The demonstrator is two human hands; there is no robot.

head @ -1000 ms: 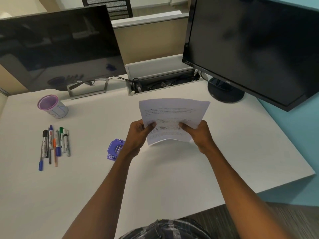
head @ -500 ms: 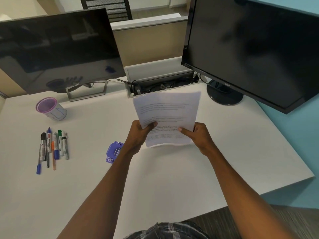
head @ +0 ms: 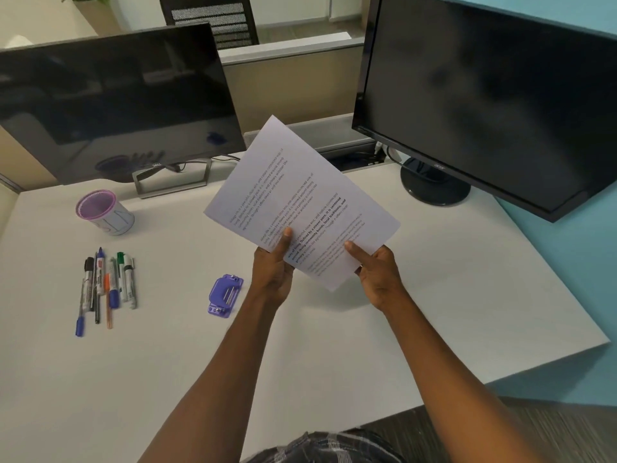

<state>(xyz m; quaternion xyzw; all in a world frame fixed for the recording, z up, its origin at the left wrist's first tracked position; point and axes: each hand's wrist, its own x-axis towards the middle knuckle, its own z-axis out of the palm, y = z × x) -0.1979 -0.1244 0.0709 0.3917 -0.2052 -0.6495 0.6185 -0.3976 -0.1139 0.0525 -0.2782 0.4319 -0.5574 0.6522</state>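
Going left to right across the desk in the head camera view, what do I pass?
Row of pens, small purple desk tool, left hand, right hand (both hold the printed sheet), right monitor's round base.

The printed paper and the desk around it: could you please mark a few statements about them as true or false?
1. The left hand and the right hand both grip the printed paper, held above the desk. True.
2. The purple tool lies right of the paper. False: it lies on the desk, left of the left hand.
3. The pens lie side by side on the desk, outside the cup. True.
4. The left monitor and the right monitor show lit pictures. False: both screens are dark.
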